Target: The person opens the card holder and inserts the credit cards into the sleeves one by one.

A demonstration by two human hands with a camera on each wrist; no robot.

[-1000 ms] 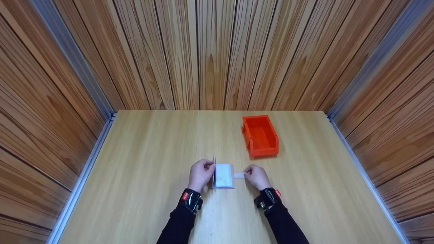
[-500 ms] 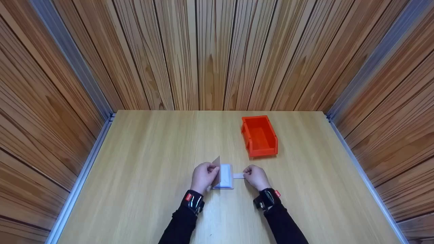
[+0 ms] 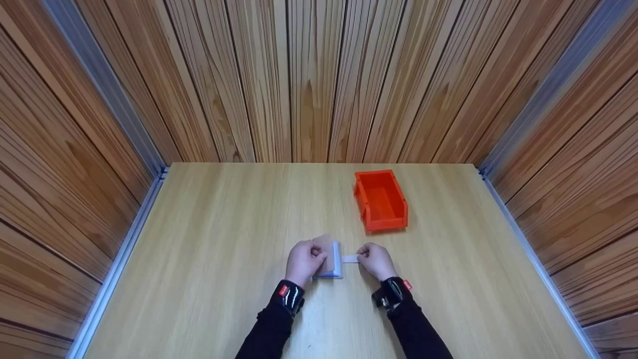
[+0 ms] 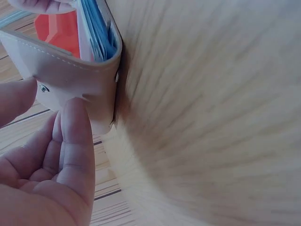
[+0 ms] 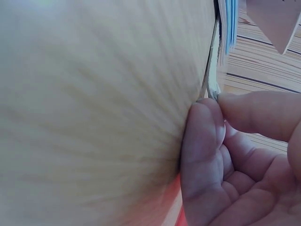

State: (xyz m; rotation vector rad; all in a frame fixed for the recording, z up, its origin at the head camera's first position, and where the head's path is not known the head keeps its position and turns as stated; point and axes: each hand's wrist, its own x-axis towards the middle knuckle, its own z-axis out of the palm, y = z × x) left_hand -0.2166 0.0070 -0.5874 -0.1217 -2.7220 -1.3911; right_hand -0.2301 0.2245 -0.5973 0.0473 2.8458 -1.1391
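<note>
- My left hand [image 3: 302,260] grips the beige leather cover flap [image 3: 326,255] of a small white wallet-like card holder [image 3: 337,264]. In the left wrist view my thumb [image 4: 77,141] lies against the outside of the flap [image 4: 70,77], and my fingers curl towards it.
- The flap is folded partway over the card holder, tilted rather than flat. Pale blue sheets or cards [image 4: 99,33] show inside, at the fold.
- My right hand [image 3: 375,260] pinches the narrow white strap tab [image 3: 351,258] that sticks out of the card holder's right side. In the right wrist view the thumb and forefinger [image 5: 207,136] close on the thin edge of the tab [image 5: 214,87].
- The card holder lies on the light wooden table [image 3: 214,259], between my two hands, at the near middle of the table.
- A small open orange plastic bin [image 3: 381,200] stands on the table beyond the card holder and slightly to its right, well apart from it. I cannot tell whether anything lies inside.
- Both forearms wear black sleeves and black wrist bands [image 3: 289,297].
- Wood-panelled walls [image 3: 309,80] stand behind and to each side of the card holder.
</note>
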